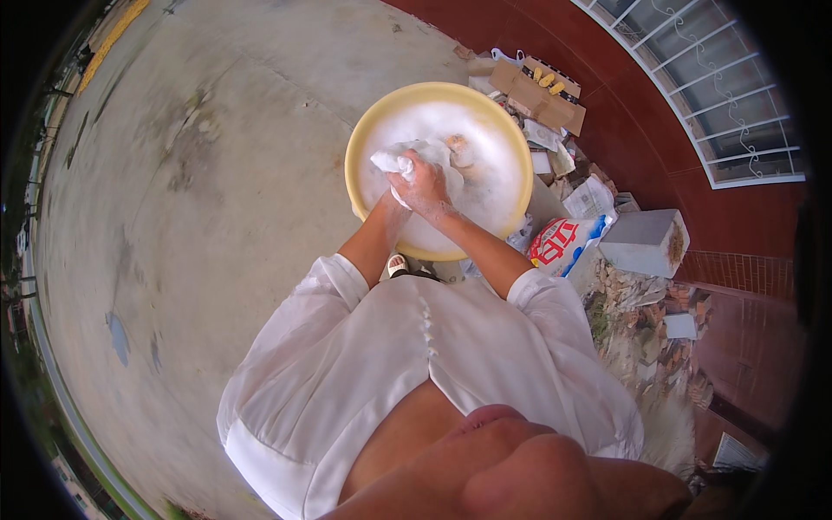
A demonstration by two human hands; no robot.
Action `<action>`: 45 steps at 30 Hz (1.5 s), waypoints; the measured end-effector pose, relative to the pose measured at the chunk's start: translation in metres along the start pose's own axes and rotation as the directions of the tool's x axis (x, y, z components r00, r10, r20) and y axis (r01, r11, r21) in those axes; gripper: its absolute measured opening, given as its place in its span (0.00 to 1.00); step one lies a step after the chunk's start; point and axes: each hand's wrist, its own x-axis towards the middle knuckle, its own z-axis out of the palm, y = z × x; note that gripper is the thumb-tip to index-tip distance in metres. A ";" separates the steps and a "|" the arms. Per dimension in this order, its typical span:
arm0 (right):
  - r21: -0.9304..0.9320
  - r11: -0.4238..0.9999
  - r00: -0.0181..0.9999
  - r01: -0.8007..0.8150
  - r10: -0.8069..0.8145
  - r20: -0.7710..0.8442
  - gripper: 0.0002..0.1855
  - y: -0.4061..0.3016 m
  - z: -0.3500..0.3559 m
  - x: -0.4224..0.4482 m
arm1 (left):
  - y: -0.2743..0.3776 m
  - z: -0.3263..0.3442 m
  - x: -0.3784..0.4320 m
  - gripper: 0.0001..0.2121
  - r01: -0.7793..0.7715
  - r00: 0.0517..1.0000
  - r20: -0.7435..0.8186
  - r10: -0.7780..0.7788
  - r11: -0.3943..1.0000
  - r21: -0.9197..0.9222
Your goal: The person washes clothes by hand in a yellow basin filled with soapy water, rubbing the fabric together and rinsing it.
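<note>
A round yellow basin [353, 162] full of thick white suds [497, 172] stands before me. Over the suds, my right hand [426, 188] is closed around a wet, bunched white cloth [390, 159], and part of the cloth bulges between its fingers. My left hand [394, 207] is pressed against the cloth from the left, beneath the right hand. Its fingers are mostly hidden, so their grip does not show. Foam clings to my right wrist. A small orange-brown patch [458, 144] shows through the suds beyond my hands; what it is stays unclear.
Right of the basin lie a printed plastic bag [562, 244], a grey box-shaped block [640, 240] and scattered rubble [650, 325]. Farther off, corn cobs [548, 80] rest on an open cardboard box [536, 104] beside a dark red wall [640, 130]. Concrete ground [214, 214] stretches left.
</note>
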 end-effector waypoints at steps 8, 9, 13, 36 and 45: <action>0.297 0.952 0.876 -0.066 0.198 -0.439 0.17 -0.027 -0.032 0.004 | -0.006 0.026 0.011 0.19 0.151 0.732 -0.645 0.220 0.871 0.467; 0.292 0.955 0.887 -0.062 0.186 -0.423 0.17 -0.029 -0.030 -0.002 | 0.001 0.010 -0.007 0.17 0.040 0.794 -0.571 0.207 0.921 0.388; 0.276 0.936 0.814 -0.217 0.330 -0.478 0.16 0.054 -0.050 0.024 | -0.002 0.106 0.056 0.16 0.466 0.486 -0.824 0.291 0.711 0.526; 0.061 0.993 0.882 -0.099 0.116 -0.457 0.18 0.048 -0.035 0.031 | -0.025 0.076 0.046 0.22 0.425 0.521 -0.809 0.272 0.739 0.522; -0.011 1.000 0.913 0.009 -0.013 -0.407 0.14 0.038 -0.016 0.027 | -0.003 0.021 0.018 0.19 0.221 0.443 -0.896 0.039 0.963 0.152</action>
